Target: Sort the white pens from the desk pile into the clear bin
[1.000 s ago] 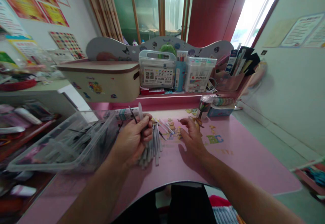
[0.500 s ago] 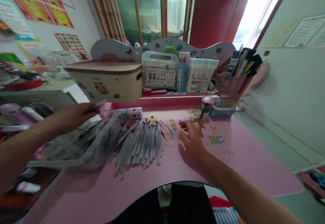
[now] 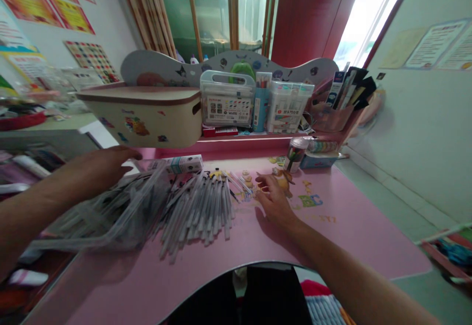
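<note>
My left hand [image 3: 101, 167] hovers over a clear plastic bin [image 3: 129, 226] that holds a jumble of slim items. Its thumb and fingers look apart, and nothing shows between them, though the hand is slightly blurred. Beside the bin, a fanned pile of grey translucent pen refills [image 3: 201, 209] lies on the pink desk, most with dark tips pointing away from me. To the right of the pile, a few thin, pale sticks [image 3: 241, 183] lie near my right hand [image 3: 275, 199]. That hand is open and holds nothing, its fingers loosely curled above the printed desktop.
A white-and-teal box [image 3: 184, 164] lies behind the refills. A clear jar of pens [image 3: 296, 155] and a blue box [image 3: 319, 160] stand at the back right. The shelf holds a lidded cream bin [image 3: 147, 123], marker cases [image 3: 227, 103] and a pen holder [image 3: 332, 117].
A slim grey stick was in my left hand earlier; now none shows there. The hand sits slightly lower and further left, while the whole view has shifted a little.
</note>
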### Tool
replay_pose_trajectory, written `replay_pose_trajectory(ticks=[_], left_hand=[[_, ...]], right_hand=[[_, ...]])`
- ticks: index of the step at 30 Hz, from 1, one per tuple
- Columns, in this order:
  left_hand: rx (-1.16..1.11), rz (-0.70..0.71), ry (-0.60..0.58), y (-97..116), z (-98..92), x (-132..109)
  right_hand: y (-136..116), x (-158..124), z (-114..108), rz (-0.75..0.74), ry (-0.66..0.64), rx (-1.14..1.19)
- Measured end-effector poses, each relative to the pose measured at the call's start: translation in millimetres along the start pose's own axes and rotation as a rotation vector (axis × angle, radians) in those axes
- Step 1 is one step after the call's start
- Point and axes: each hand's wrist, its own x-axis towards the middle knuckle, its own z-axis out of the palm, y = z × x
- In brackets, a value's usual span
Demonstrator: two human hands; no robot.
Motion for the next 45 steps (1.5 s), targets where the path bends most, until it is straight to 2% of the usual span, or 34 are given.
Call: replay_pose_trajectory(ticks=[3,5,8,10,13,16,21,24,29,33,36,38,40,42,45], left_hand=[[-0.063,0.121,0.089,44,-9.5,-13],[-0.222,0.232,0.177,77,-6.2,-25],[-0.532,0.278,0.101,120,16.1,-44],[-0.665,0.296,0.003,139,37.8,-54],[-0.792,0.257,-0.063,156,66.7,-63],[-0.860,0.208,-0.061,168,80.8,-63],[-0.785,0.142,-0.063,193,80.8,-55],[-0.889,0.109,-0.081,210,81.5,-48],[-1.222,0.014,-0.092,226,93.2,-35],[-1.560,-0.263,-0.056,225,106.0,-32],[-1.725,-0.439,0.082,222,114.4,-31],[-1.801,-0.451,0.192,221,118.4,-29],[-1.865,-0.414,0.232,220,120.2,-27],[-1.899,-0.398,0.167,219,119.9,-27],[-1.864,-0.404,-0.014,219,118.6,-31]], right_hand=[[-3,0,-2,-0.037,0.020,0.002],[-5,-1,-3,-0.056,0.001,0.007],[-9,-6,-2,-0.074,-0.076,-0.033],[-14,-11,1,-0.124,-0.149,-0.089],[-22,-18,8,-0.249,-0.362,-0.138],[-25,-22,15,-0.323,-0.467,-0.212],[-19,-23,18,-0.328,-0.419,-0.313],[-11,-21,21,-0.287,-0.362,-0.399],[2,-18,25,-0.205,-0.294,-0.460],[0,-15,21,-0.114,-0.183,-0.467],[-4,-9,16,-0.093,-0.121,-0.318],[-7,-7,13,-0.099,-0.109,-0.154],[-10,-6,12,-0.072,-0.135,-0.013],[-12,-7,13,0.000,-0.192,0.093],[-15,-9,15,0.132,-0.298,0.308]])
